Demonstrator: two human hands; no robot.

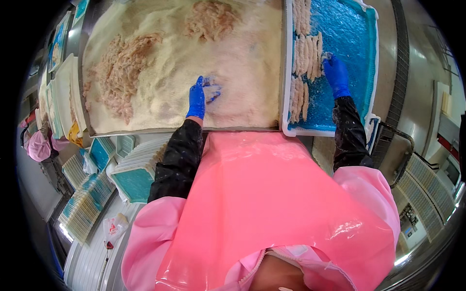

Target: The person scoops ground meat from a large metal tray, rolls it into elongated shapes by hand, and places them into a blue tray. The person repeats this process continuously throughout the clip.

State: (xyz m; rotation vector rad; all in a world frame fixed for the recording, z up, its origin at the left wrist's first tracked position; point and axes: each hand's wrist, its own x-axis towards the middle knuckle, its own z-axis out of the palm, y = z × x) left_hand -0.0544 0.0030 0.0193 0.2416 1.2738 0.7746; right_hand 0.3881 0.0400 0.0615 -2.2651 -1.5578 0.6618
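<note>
My left hand (198,96), in a blue glove, is low over the pale breading (247,83) in a wide metal-edged tray. Its fingers are apart and dusted with crumbs, and I see nothing held in them. Two heaps of raw meat strips, one at the left (122,72) and one at the far side (211,20), lie on the breading. My right hand (335,74), also gloved, reaches into a white-rimmed tray with a blue liner (342,29). Its crumb-covered fingertips are beside the middle row of coated strips (305,56); whether they grip anything is unclear.
A metal rim (282,72) divides the breading from the blue-lined tray. Stacked white-and-teal trays (134,178) stand below at the left, near a plastic bag (115,225). Another person (39,145) in pink is at the far left. A dark-framed cart (395,152) stands at right.
</note>
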